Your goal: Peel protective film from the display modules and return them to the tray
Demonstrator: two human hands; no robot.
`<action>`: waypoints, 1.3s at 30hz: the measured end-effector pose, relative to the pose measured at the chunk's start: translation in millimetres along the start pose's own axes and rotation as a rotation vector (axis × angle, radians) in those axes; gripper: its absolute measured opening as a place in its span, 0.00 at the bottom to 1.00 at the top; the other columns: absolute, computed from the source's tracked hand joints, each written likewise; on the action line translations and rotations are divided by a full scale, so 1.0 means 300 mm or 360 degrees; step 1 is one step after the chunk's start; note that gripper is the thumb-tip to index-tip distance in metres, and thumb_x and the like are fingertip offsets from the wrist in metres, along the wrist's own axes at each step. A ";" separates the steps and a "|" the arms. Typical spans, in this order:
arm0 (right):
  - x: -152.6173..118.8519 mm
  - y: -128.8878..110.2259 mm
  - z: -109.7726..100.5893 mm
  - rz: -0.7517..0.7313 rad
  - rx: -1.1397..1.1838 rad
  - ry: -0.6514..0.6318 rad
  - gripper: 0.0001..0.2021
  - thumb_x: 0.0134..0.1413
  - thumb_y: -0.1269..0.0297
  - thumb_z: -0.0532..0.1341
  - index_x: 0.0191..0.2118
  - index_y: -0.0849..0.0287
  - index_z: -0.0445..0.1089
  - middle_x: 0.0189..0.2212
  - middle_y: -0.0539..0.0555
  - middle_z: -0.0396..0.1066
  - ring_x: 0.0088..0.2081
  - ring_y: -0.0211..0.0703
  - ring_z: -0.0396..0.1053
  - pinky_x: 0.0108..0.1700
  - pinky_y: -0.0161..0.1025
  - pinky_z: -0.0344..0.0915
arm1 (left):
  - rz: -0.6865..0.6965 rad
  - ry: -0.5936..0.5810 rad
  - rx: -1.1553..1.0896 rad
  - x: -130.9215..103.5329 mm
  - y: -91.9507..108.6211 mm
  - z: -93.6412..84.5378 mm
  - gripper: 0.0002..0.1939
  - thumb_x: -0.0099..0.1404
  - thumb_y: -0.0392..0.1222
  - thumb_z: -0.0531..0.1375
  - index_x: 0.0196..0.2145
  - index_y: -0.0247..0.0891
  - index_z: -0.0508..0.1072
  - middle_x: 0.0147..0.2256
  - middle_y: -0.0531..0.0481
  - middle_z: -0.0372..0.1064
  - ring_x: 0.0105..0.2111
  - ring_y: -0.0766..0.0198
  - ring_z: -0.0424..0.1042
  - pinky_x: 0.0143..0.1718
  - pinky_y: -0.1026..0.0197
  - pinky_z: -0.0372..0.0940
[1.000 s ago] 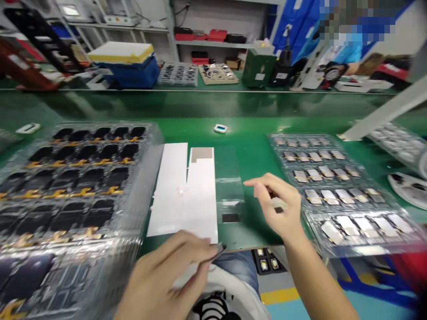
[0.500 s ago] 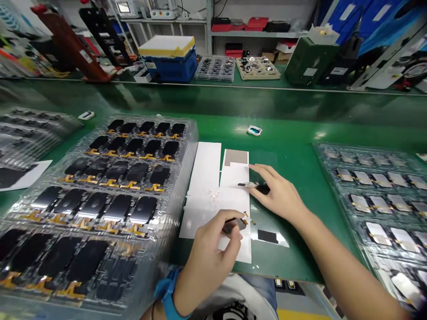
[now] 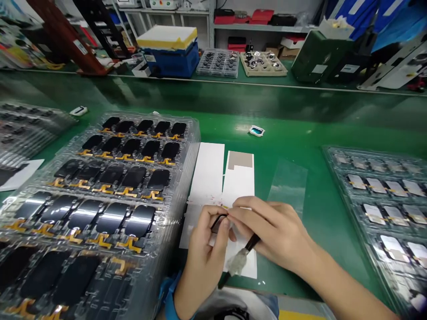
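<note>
My left hand [image 3: 208,258] is closed, pinching a small dark watch screen [image 3: 216,226] between thumb and fingers. Its far edge is covered by my other hand. My right hand [image 3: 276,231] meets it there, thumb and fingertips drawn together at the screen's upper right edge. A slim black tool [image 3: 252,242] with whitish tape wrapped round its middle lies in the right hand, its tail pointing down toward me; its exact kind is unclear. Beneath both hands lie white paper sheets [image 3: 208,166], one with a grey-brown patch [image 3: 240,160].
A stacked clear tray [image 3: 196,133] of black watch screens with orange flex cables stands at left. Another tray [image 3: 347,195] holds silver-backed pieces at right. A clear film [image 3: 288,184] and a small white-framed part [image 3: 256,130] lie on the green bench. A raised shelf [image 3: 213,84] runs behind.
My right hand has come left and toward me from the paper's right edge, bringing the tool, and now touches the screen in my left hand. The view has shifted slightly.
</note>
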State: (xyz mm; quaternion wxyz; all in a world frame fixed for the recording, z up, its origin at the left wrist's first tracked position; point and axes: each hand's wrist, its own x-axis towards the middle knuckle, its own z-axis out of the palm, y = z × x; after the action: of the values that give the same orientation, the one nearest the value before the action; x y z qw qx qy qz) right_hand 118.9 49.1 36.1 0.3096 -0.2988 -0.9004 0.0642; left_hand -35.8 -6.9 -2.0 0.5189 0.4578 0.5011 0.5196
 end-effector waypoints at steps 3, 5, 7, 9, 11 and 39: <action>-0.028 0.002 0.036 -0.0070 -0.0119 0.0097 0.08 0.65 0.74 0.56 0.46 0.61 0.70 0.39 0.55 0.76 0.32 0.39 0.75 0.28 0.37 0.72 | -0.0035 0.0056 0.0004 0.000 0.008 0.002 0.07 0.74 0.44 0.54 0.42 0.40 0.68 0.28 0.54 0.64 0.27 0.67 0.64 0.29 0.67 0.62; -0.052 0.010 0.048 -0.0048 -0.0116 0.0141 0.10 0.65 0.73 0.58 0.50 0.62 0.69 0.42 0.56 0.76 0.35 0.41 0.76 0.31 0.38 0.74 | -0.0010 0.0072 0.0039 0.000 0.012 0.004 0.06 0.74 0.44 0.55 0.42 0.40 0.69 0.28 0.54 0.64 0.26 0.68 0.63 0.28 0.68 0.62; -0.068 0.012 0.057 -0.0014 -0.0093 0.0162 0.12 0.64 0.74 0.58 0.52 0.61 0.68 0.44 0.56 0.76 0.37 0.42 0.76 0.34 0.39 0.76 | 0.0023 0.0099 0.0091 0.000 0.011 0.003 0.06 0.73 0.43 0.56 0.42 0.40 0.70 0.29 0.53 0.66 0.26 0.68 0.63 0.28 0.68 0.62; -0.072 0.007 0.065 0.0041 -0.0034 0.0163 0.14 0.64 0.74 0.58 0.53 0.61 0.67 0.44 0.55 0.76 0.37 0.41 0.76 0.35 0.39 0.77 | 0.0036 0.0147 0.0153 -0.002 0.007 0.001 0.06 0.73 0.43 0.56 0.42 0.41 0.71 0.33 0.51 0.69 0.27 0.67 0.64 0.29 0.68 0.63; -0.068 0.000 0.073 0.0085 0.0041 0.0167 0.13 0.64 0.75 0.58 0.52 0.61 0.67 0.43 0.55 0.76 0.36 0.40 0.76 0.34 0.37 0.76 | 0.0045 0.0178 0.0211 -0.005 0.003 -0.003 0.05 0.72 0.42 0.57 0.42 0.41 0.72 0.35 0.50 0.71 0.30 0.66 0.67 0.32 0.67 0.65; -0.015 0.039 0.063 0.1175 0.2127 -0.0340 0.16 0.57 0.50 0.65 0.30 0.58 0.72 0.19 0.46 0.66 0.17 0.30 0.53 0.19 0.30 0.46 | -0.0004 0.0060 0.0030 -0.035 -0.013 -0.003 0.06 0.74 0.45 0.54 0.41 0.42 0.61 0.25 0.58 0.60 0.23 0.71 0.60 0.23 0.71 0.56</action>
State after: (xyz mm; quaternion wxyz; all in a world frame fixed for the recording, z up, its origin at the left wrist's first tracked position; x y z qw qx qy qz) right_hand 116.3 57.4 15.0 0.2942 -0.3216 -0.5372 0.7221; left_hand -35.9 -17.7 -5.6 0.5058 0.4523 0.5161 0.5228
